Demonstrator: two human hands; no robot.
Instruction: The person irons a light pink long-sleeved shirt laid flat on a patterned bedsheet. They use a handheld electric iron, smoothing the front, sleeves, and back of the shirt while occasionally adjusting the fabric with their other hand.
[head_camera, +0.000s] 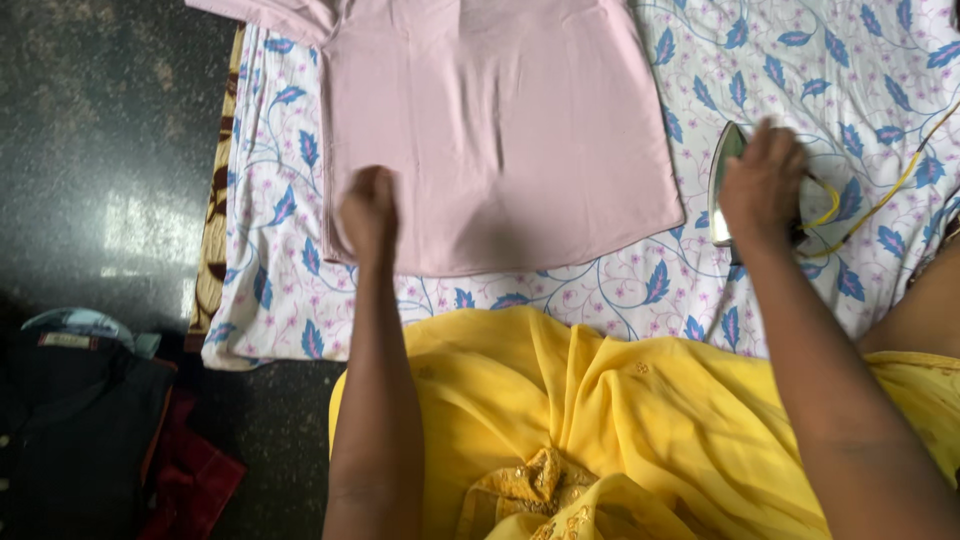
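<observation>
A pale pink garment (500, 120) lies flat on a white sheet with blue leaves (780, 60). My left hand (368, 212) rests on the garment's lower left corner, fingers curled down against the cloth. My right hand (762, 185) is closed over the handle of an electric iron (728, 160) that stands on the sheet just right of the garment. The iron's yellow cord (885, 195) runs off to the right. The hand hides most of the iron.
My yellow clothing (600, 420) fills the lower middle. A dark stone floor (100, 120) lies to the left. Folded dark and red clothes (90, 440) sit at the lower left. A brown patterned edge (215, 210) shows under the sheet.
</observation>
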